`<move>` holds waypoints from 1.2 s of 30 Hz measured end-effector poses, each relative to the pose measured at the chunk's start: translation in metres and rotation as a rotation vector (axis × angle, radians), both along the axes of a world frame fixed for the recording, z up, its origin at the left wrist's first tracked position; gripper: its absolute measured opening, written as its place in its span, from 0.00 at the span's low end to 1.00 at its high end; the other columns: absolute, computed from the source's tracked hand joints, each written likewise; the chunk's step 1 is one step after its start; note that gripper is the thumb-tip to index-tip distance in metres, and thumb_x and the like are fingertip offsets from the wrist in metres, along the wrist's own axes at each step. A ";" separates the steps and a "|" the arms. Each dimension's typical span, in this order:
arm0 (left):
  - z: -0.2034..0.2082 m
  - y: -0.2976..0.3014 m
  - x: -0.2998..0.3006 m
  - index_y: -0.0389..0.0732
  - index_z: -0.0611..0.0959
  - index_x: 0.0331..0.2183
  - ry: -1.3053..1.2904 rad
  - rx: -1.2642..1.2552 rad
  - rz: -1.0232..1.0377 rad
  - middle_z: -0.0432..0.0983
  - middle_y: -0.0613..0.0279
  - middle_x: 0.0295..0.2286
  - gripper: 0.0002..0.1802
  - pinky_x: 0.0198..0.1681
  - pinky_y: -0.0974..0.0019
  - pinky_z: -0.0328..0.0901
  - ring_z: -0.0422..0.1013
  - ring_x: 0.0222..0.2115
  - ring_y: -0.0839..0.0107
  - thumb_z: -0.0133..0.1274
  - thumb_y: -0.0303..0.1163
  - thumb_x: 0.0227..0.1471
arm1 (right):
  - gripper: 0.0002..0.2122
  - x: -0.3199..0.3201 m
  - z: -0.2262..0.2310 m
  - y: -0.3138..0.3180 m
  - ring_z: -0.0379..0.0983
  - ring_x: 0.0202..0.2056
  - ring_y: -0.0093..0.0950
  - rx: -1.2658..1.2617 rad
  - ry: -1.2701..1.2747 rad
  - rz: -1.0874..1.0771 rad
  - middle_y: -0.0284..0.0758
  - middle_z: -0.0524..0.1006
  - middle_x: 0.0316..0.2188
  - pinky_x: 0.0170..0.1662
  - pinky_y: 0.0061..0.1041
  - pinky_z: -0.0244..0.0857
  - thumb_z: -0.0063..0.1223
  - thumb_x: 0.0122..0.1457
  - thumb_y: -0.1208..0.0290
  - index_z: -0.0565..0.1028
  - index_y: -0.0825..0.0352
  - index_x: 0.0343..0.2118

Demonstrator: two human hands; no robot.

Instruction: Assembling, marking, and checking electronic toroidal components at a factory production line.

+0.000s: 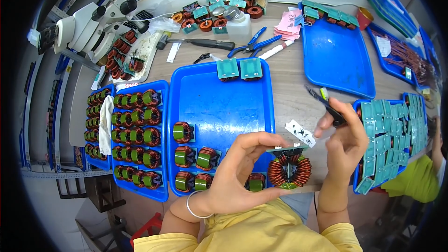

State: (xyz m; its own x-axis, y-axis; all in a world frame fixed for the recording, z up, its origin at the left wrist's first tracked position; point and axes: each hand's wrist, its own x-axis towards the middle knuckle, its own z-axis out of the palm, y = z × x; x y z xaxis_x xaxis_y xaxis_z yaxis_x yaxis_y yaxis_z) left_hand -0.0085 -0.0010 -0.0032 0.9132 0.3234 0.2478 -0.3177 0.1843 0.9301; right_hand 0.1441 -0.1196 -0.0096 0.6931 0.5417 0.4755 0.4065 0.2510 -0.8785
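Observation:
My left hand [242,172] is closed round a toroidal coil [289,170] wound with copper wire. A thin green circuit board [284,149] sits on top of the coil, seen edge-on, with small white parts on it. Green tape shows at the coil's bottom. In my right hand [345,135] is a slim black pointed tool [322,99], its tip facing away from me; its exact kind is unclear. That hand is beside the coil, apart from it. Under the tool lies a white strip [301,133] with black marks.
A blue tray [219,98] ahead holds several coils with boards. Coil-filled trays [164,158] stand left; a tray of green boards [357,158] stands right. Farther back are a hammer [205,43], blue-handled pliers [254,46], a bottle [239,29], another blue tray [336,56] and a microscope [79,28].

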 end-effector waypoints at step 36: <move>0.001 0.003 0.005 0.36 0.63 0.44 -0.041 0.388 0.328 0.65 0.51 0.41 0.37 0.49 0.59 0.59 0.64 0.44 0.61 0.62 0.14 0.29 | 0.14 0.010 0.000 -0.028 0.70 0.31 0.29 -0.388 -0.212 -0.140 0.39 0.73 0.28 0.36 0.24 0.63 0.48 0.49 0.83 0.73 0.70 0.41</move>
State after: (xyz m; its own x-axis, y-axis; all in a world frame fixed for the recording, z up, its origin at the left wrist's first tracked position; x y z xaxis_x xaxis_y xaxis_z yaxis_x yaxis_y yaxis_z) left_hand -0.0035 0.0018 -0.0025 0.7657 0.4687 0.4405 -0.3387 -0.2883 0.8956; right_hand 0.1543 -0.1473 -0.0098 0.6814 0.6159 0.3955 0.5940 -0.1497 -0.7904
